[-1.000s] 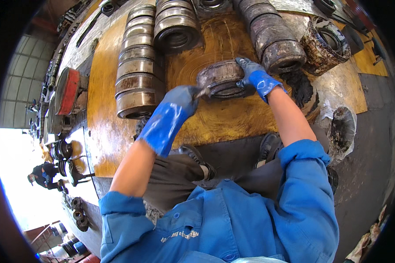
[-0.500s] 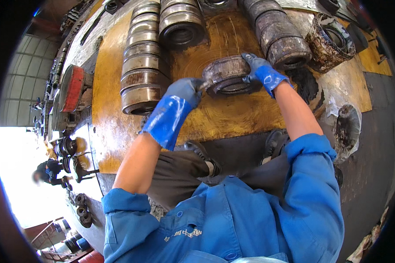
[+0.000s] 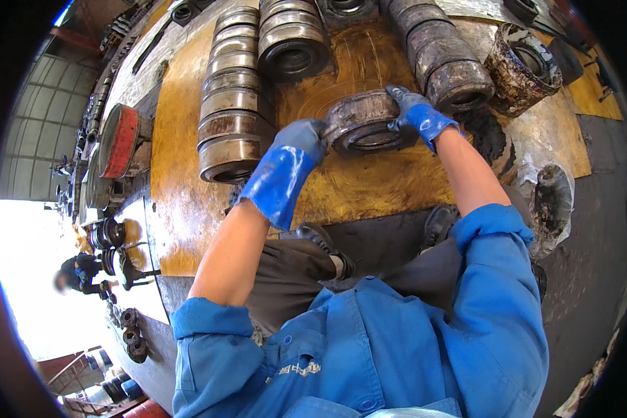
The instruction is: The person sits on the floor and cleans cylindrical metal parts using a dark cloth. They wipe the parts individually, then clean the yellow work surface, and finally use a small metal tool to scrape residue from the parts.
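A thick, grimy metal ring (image 3: 364, 111) with a dark bore stands tilted on the oily yellow board (image 3: 369, 188) ahead of me. My right hand (image 3: 412, 111), in a blue rubber glove, grips its right side, fingers over the top and thumb at the front. At the ring's left edge is my left hand (image 3: 304, 141), gloved the same way and closed. Its fingertips are mostly hidden, so what they hold cannot be made out.
A row of shinier metal rings (image 3: 231, 132) lies left of my hands, with another row (image 3: 294, 52) behind. Darker rings (image 3: 458, 80) line the right, beside a crusted cylinder (image 3: 522, 70). A plastic-lined container (image 3: 552, 205) stands right. Far left, a person (image 3: 80, 272) bends over.
My left hand has shifted slightly right and up along the ring's left edge; the small pale thing at its fingertips no longer shows clearly. My right hand keeps its hold.
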Motion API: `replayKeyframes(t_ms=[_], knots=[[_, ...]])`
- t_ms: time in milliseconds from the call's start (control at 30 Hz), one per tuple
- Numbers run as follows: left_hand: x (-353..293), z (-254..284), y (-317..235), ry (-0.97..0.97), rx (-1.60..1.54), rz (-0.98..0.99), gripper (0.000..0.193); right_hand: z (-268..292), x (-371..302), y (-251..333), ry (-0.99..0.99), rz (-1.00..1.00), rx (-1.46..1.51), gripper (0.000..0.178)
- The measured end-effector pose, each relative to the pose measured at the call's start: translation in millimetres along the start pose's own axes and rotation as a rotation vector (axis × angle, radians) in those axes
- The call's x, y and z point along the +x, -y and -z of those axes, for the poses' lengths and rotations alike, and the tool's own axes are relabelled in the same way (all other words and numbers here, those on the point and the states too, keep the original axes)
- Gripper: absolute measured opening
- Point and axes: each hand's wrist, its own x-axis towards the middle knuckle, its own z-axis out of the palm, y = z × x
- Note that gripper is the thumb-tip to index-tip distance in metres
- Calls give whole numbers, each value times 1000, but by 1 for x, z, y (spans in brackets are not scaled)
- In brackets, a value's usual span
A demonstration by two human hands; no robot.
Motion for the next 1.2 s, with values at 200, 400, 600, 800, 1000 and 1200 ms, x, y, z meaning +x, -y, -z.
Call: replayKeyframes(t_ms=[200,400,600,800,1000,1200], knots=[[4,-17,-12,19,128,56,39,-10,-1,-5,-9,11,44,112],[-2,-13,14,-162,15,-224,22,4,3,5,70,-38,39,115],[0,-22,10,-264,24,-270,22,3,-3,5,63,-51,37,115],[7,0,-7,-49,-11,-61,24,6,-4,4,57,-52,33,114],[18,-1,7,-116,-5,-168,18,8,-2,7,30,-25,21,114],[6,17,-18,61,-20,33,26,8,-1,1,71,-45,44,116]])
